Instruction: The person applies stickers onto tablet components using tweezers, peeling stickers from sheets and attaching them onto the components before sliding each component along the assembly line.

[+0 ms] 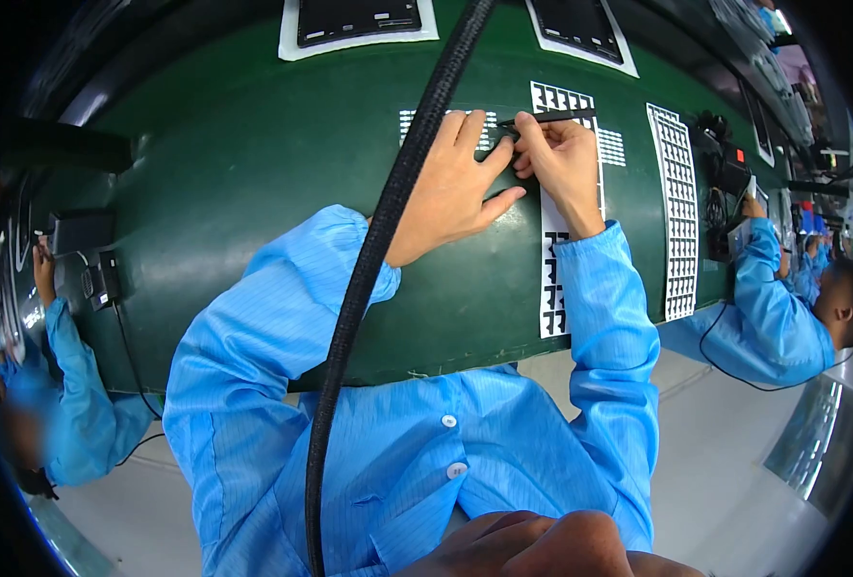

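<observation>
My left hand [450,197] lies with fingers stretched out over a sheet of small white stickers [409,125], its fingertips on the sheet and the thumb apart. Close beside it, my right hand [563,163] pinches a pair of black tweezers [561,114]. Their thin tip points left, toward the sticker sheet by my left fingertips. Under my right hand and forearm runs a white strip with black die-cut pieces [553,288]. Another small patch of white stickers [612,147] shows just right of my right wrist.
A second long strip of black pieces [678,212] lies to the right on the green table [234,173]. Two black panels [359,19] [580,27] rest on white sheets at the far edge. A black cable [388,231] crosses the view. Co-workers in blue sit at both sides.
</observation>
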